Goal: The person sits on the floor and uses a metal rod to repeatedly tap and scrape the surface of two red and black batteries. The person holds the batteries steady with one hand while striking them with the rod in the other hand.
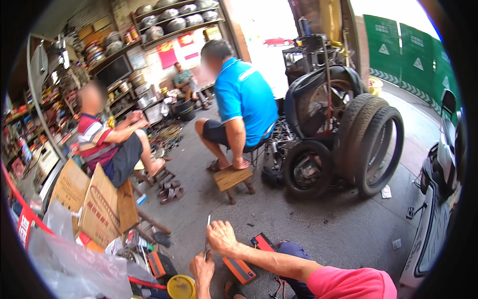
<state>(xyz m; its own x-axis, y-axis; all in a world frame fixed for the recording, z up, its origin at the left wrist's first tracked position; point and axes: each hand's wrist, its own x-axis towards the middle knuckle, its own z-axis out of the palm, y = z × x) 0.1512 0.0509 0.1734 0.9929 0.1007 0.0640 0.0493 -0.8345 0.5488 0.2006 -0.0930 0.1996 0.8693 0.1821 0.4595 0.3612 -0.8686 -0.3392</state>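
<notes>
So the right hand point(222, 238) is up top, fingers curled tight around something thin, with a pale stick point(209, 219) poking out above the knuckles. Left hand point(201, 269) sits just below and a bit to the left, fingers bent in on a slim dark piece point(206, 247) that shows in the gap between the two. Can't tell if that's all one rod or two separate bits, the fists hide too much.

Either way it's held up in front of the body, over the orange-and-black case point(239, 269) on the concrete floor point(298, 224), with a red-and-black case point(264, 242) just beyond. Yellow-rimmed tub point(181, 287) is near the left wrist.

I'd call this the two-handed handling step: neither hand looks let go. From here I reckon it calls for keeping the lower grip firm while the upper fingers work, since something that skinny could easily twist or slip.
</notes>
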